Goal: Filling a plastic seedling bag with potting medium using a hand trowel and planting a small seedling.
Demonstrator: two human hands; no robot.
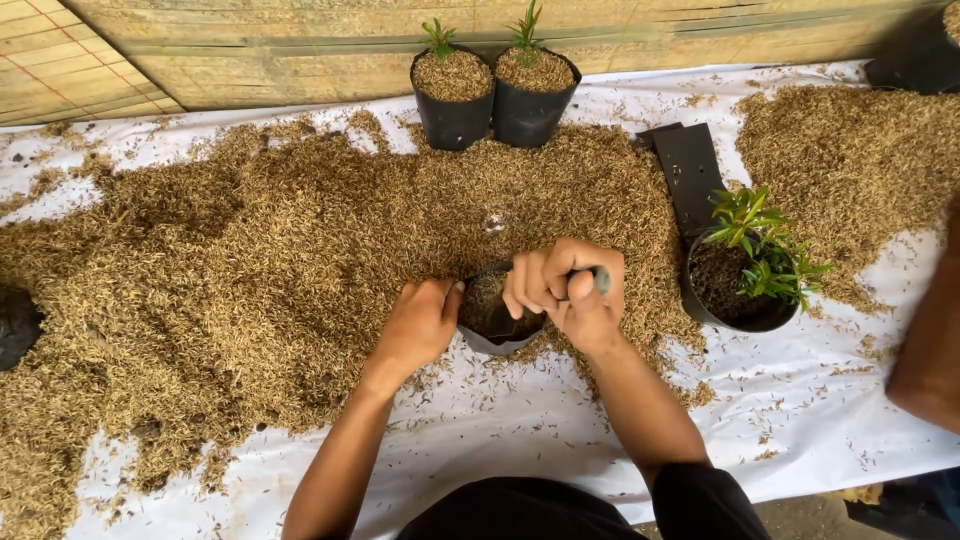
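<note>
Ahead of you two filled black pots (490, 95) with small sprouts, to your right a leafy potted plant (752, 265), flat black bags (688, 172), white tabletop (520, 420)

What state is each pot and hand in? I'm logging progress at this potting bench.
Middle pot: open, partly filled, tilted toward the husk pile.
Left hand: gripping that pot's rim.
Right hand: closed around a dark handle.
Two back pots: upright, filled to the brim, each with a seedling.
Right pot: upright, dark soil, leafy plant in it.
Flat bag: empty, lying folded.
</note>
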